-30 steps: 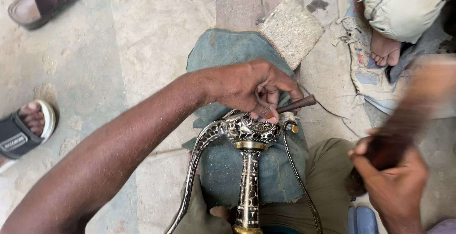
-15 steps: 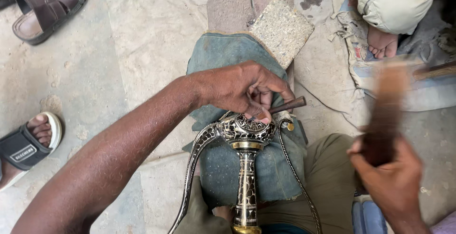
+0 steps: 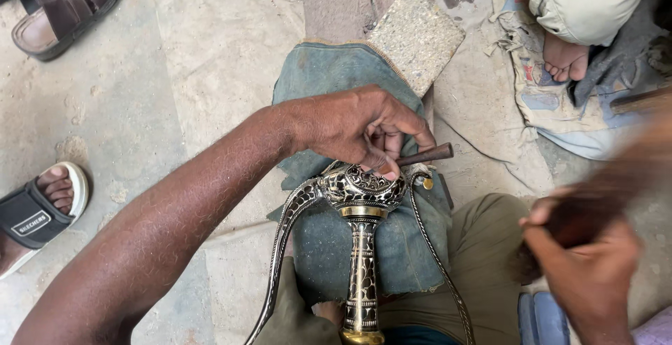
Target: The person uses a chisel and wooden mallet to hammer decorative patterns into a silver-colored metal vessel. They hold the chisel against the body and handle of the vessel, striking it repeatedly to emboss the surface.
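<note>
The left hand [image 3: 357, 126] is pinching a punch [image 3: 423, 154] against the hilt [image 3: 360, 191], which is lying on a blue cloth [image 3: 329, 72] over the lap; the right hand [image 3: 584, 275] is gripping a blurred mallet [image 3: 602, 191].

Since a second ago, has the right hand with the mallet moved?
Yes. The right hand with the blurred mallet has dropped lower and swung right in view, away from the ornate hilt, which stayed put.
</note>
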